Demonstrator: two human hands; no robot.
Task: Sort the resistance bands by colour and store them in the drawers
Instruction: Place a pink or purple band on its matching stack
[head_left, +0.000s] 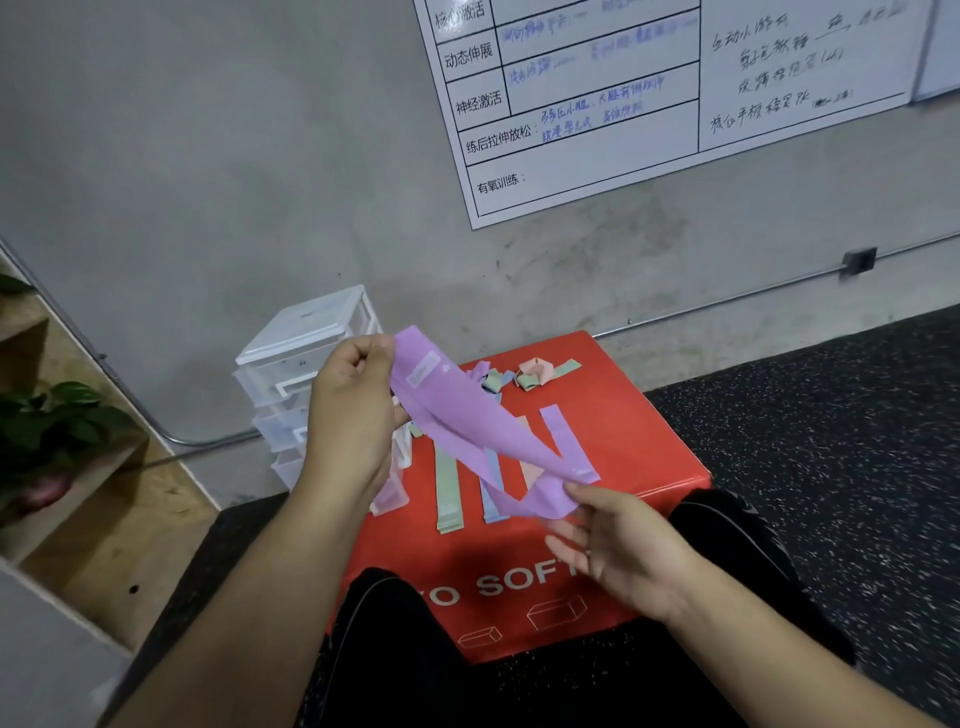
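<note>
A purple resistance band (467, 415) is stretched in the air between my hands above a red soft box (639, 441). My left hand (348, 415) grips its upper end with curled fingers. My right hand (618, 545) pinches its lower end between thumb and fingers. On the box lie flat green (448, 493), blue (491, 499) and purple (566, 441) bands, and a tangle of pink, green and blue bands (524, 376) at the far edge. A white plastic drawer unit (306, 332) stands left of the box, partly hidden by my left hand.
A grey wall with a whiteboard (675, 93) rises behind the box. Wooden shelving (104, 493) and a potted plant (47, 421) stand at the left. Dark speckled rubber floor (831, 415) spreads to the right. My knees in black trousers press against the box's near side.
</note>
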